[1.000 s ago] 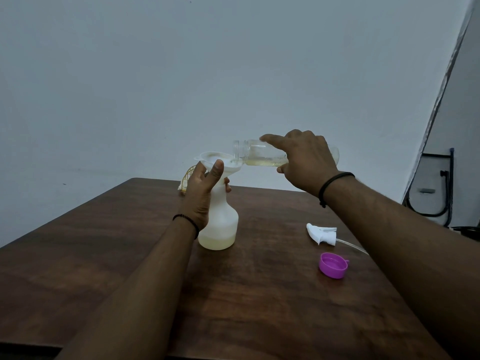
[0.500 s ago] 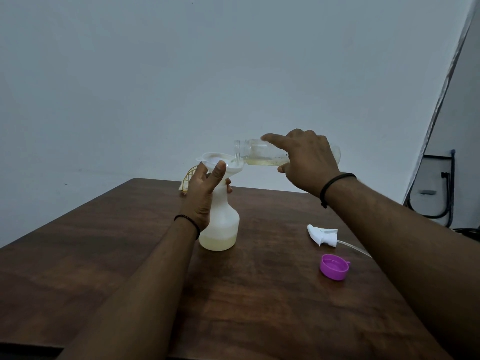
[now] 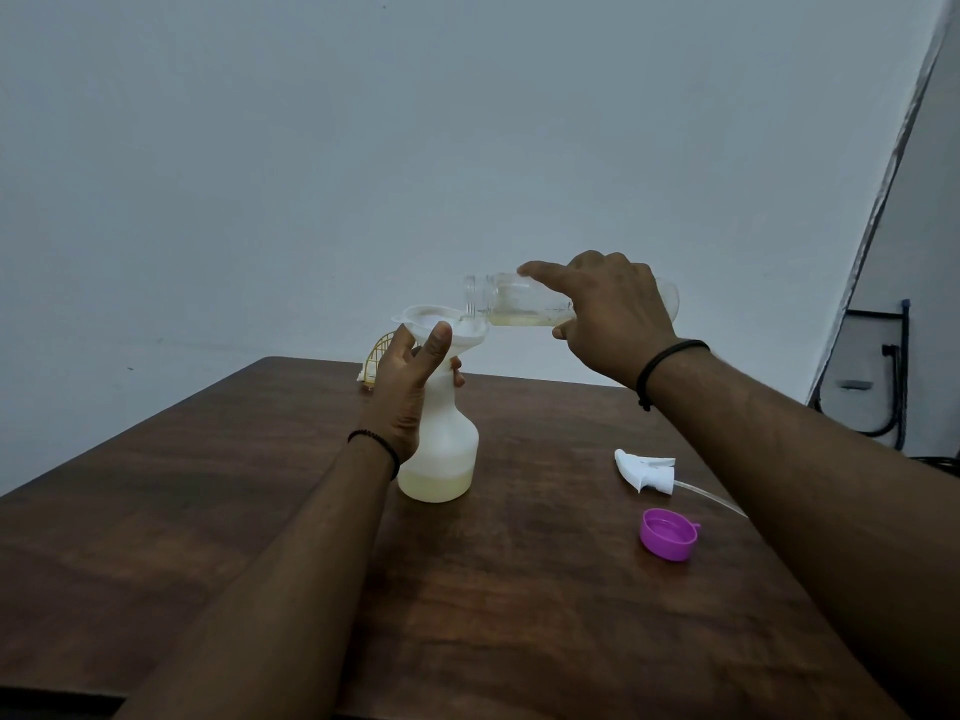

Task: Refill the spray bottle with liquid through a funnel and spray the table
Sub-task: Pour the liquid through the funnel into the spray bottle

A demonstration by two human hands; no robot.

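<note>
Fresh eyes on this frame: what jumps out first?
Centre frame, the right hand tips a clear bottle on its side, mouth over a white funnel seated in the spray bottle, whose neck sits in the left hand's grip. Pale yellow liquid sits low in the spray bottle. On the wooden table to the right lie the white spray head and, nearer the camera, a purple cap.
</note>
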